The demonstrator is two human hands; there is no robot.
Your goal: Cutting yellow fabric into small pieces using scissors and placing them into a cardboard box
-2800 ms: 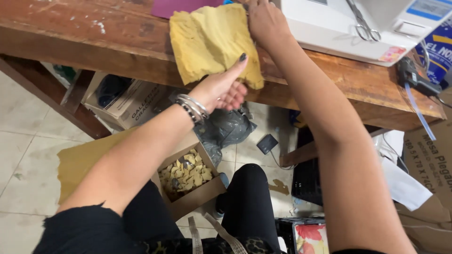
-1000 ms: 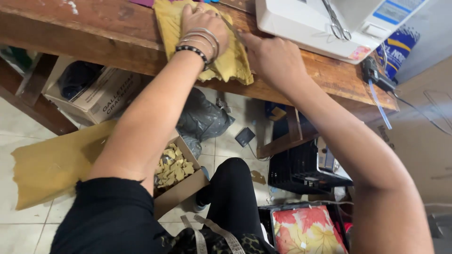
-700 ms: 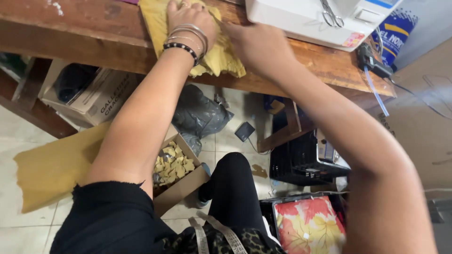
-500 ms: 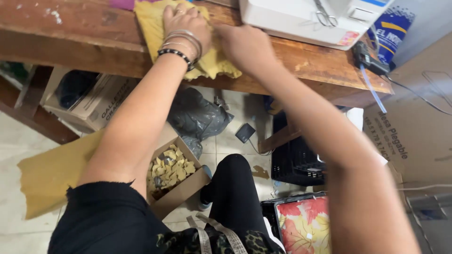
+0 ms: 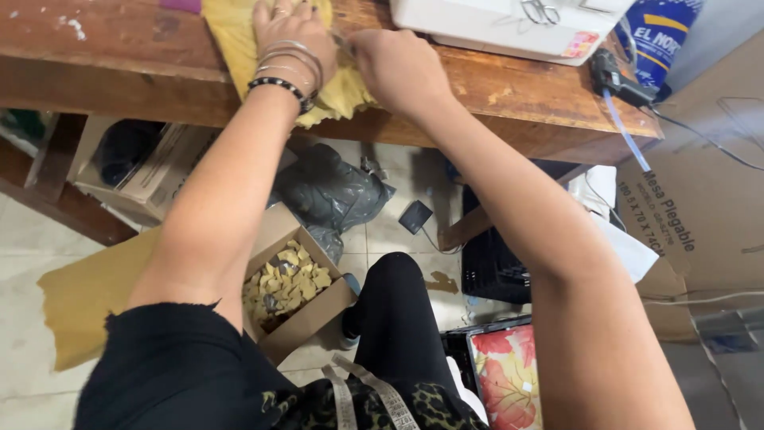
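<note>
Head view, listed near to far.

Nearest: black sleeve and leopard-print cloth at bottom edge, with a pale measuring tape (image 5: 362, 394) draped across the lap; black-clad knee (image 5: 398, 295) just beyond.

Floor, near right: flat item with red and orange leaf print (image 5: 505, 374), beside a black crate (image 5: 493, 271).

Floor, near left: open cardboard box (image 5: 306, 314) filled with small yellow scraps (image 5: 282, 283); large sheet of tan material (image 5: 87, 295) lying flat to its left.

Floor, middle: grey plastic bag (image 5: 330, 191), crumpled, under the desk edge; small dark square object (image 5: 415, 216) to its right. Cardboard carton (image 5: 135, 163) on a low shelf to the left.

Right side: big brown cardboard box (image 5: 700, 215) leaning beside the desk.

Desk (image 5: 119, 60), worn brown wood: yellow cloth (image 5: 239, 40) spread flat on top, its near edge hanging over the front edge.

Left hand (image 5: 290, 36): flat, fingers spread, pressing down on the yellow cloth; bracelets at the wrist.

Right hand (image 5: 398, 68): fingers drawn together, pinching the right edge of the yellow cloth, just beside the left hand.

Far: white sewing machine (image 5: 509, 28) with scissors (image 5: 541, 9) lying on it; black glue gun (image 5: 617, 80) at the far right of the desk.
</note>
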